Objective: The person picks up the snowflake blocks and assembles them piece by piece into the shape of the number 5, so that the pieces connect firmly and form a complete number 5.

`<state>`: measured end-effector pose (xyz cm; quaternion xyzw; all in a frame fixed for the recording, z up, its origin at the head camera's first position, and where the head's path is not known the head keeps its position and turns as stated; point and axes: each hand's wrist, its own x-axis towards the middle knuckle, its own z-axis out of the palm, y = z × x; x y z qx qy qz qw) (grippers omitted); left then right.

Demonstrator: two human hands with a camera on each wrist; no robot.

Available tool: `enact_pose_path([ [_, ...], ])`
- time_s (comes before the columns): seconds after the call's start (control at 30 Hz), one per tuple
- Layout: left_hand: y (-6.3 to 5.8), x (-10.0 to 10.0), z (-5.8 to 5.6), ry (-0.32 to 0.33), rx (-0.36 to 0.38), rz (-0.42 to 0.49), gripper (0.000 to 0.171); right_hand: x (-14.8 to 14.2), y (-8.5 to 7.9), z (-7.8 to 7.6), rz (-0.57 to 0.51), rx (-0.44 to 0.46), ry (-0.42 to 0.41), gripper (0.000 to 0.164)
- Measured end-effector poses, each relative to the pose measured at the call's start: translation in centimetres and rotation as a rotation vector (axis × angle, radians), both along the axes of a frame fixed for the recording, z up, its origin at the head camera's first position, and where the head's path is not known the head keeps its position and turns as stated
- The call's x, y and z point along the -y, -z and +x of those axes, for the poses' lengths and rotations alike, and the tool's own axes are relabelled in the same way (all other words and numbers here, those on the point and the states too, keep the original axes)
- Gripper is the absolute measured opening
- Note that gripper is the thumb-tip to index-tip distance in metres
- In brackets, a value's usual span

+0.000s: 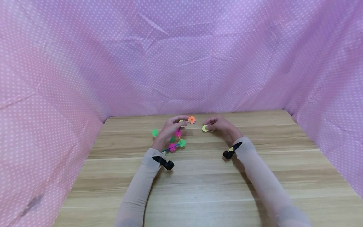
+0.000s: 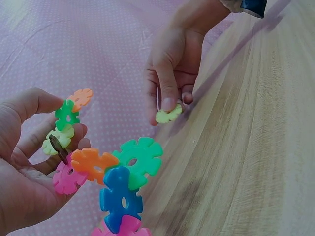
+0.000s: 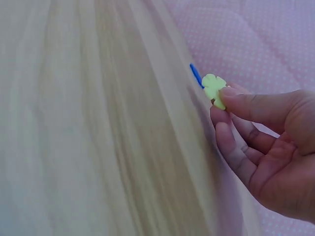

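Note:
My left hand (image 1: 170,128) holds a chain of flower-shaped interlocking plastic discs, its thumb and index finger at a green disc (image 2: 67,114) near the chain's end. An orange disc (image 1: 191,119) forms that end, beyond the fingertips. Below the hand the chain runs on through a pink disc (image 2: 69,178), an orange one (image 2: 93,164), a light green one (image 2: 139,160) and a blue one (image 2: 118,199). To the right, apart from the chain, my right hand (image 1: 219,124) pinches a single yellow disc (image 3: 214,91) between thumb and fingers.
Something thin and blue (image 3: 196,74) shows beside the yellow disc in the right wrist view; whether they touch I cannot tell. Both hands are over the far part of a wooden table (image 1: 198,189). Pink dotted cloth (image 1: 181,63) hangs behind and along the sides.

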<state>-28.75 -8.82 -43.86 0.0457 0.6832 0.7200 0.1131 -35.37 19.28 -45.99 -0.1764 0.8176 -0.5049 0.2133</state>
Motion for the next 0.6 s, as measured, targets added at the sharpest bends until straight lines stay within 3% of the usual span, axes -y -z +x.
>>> enact_pose_path([
  [0.17,0.1,0.1,-0.2,0.003,-0.006,-0.021,0.027,0.6,-0.6,0.6,-0.043,0.046,0.040,0.032],
  [0.43,0.1,0.1,-0.3,-0.004,-0.013,-0.031,0.027,2.1,-2.4,1.7,-0.242,0.021,0.070,0.033],
  [0.6,0.2,0.1,-0.3,-0.011,-0.019,-0.014,0.028,2.8,-2.8,2.0,-0.296,-0.002,0.100,0.030],
])
